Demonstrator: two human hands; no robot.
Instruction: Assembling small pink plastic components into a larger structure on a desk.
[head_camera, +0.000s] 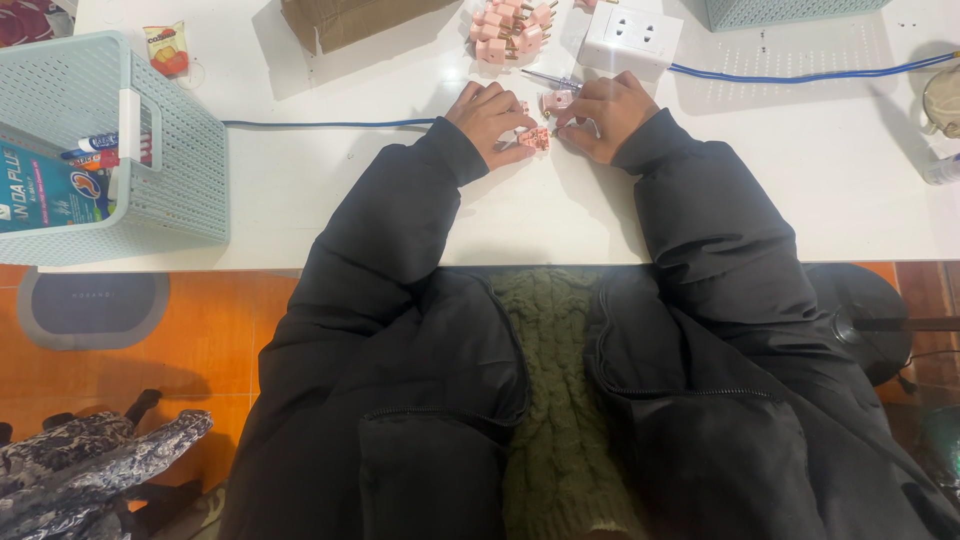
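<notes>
Both hands rest on a white table (330, 190) in front of me, in black jacket sleeves. My left hand (487, 118) pinches a small pink plug part (535, 138) between thumb and fingers. My right hand (608, 108) has its fingers curled on another pink plug piece (556, 100). A thin screwdriver (548, 79) with a blue handle lies just beyond the hands. Farther back sits a pile of several pink plugs (510, 27) with metal pins.
A white socket block (632, 37) with a blue cable (810, 75) lies at the back right. A pale blue mesh basket (165, 165) holding pens and a box stands at left. A brown cardboard box (345, 18) and a second basket (790, 10) sit at the far edge.
</notes>
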